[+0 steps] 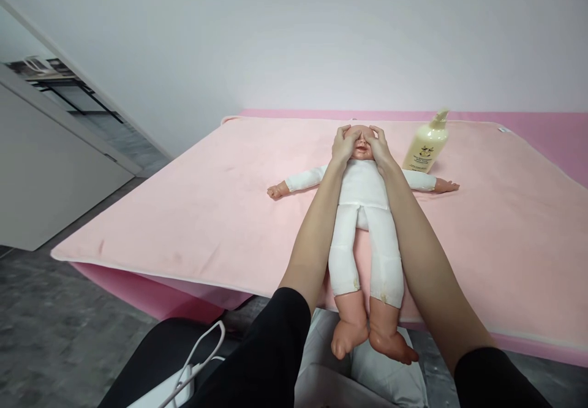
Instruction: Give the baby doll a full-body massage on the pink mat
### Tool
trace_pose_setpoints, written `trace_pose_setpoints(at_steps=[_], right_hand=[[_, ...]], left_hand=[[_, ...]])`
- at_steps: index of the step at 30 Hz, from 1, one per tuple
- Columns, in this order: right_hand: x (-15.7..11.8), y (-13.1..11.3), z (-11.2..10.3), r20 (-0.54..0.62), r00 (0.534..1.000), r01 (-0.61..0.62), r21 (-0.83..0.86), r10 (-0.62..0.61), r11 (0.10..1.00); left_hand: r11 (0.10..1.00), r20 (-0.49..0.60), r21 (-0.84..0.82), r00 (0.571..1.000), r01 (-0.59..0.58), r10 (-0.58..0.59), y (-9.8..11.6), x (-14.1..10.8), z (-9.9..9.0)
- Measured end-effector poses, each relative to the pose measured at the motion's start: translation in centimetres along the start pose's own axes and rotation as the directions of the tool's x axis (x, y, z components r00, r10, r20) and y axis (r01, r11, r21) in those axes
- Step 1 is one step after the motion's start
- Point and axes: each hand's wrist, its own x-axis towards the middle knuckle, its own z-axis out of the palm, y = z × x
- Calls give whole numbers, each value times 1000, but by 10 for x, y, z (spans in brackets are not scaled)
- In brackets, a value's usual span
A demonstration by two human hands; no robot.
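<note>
A baby doll [362, 184] with a white cloth body and plastic head, hands and feet lies on its back. Its arms are spread wide, and its feet hang past the near edge of the table. My left hand [342, 146] cups the left side of the doll's head, thumb laid over the eye area. On the other side, my right hand [379, 149] cups the head the same way. Both thumbs press near the nose bridge and hide the doll's eyes. A pale yellow pump bottle [425, 146] stands beside the doll's arm on the right.
A light pink blanket [206, 212] covers the table, over a darker pink cover [546, 144]. The white wall [321, 40] rises behind. At lower left are a white device with a cable [172, 389] and a dark seat. A grey cushion [326, 347] lies below the doll's feet.
</note>
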Motion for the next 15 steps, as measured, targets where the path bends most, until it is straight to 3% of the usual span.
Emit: trace_pose_setpoints(at_steps=[6,12,15], right_hand=[[0,-2,-4,-9,1000,27,-12,-27,1000],[-5,-7,-9,63,994,-89,59,85,994],[-5,-5,-8,36,997,-67,52,66,996]], left_hand=[[999,-27,-22,999,41,-42,-2,5,1],[997,-15,-47,998,54,-55,5,-1,0],[998,-31,-49,998,50,-52,5,-1,1]])
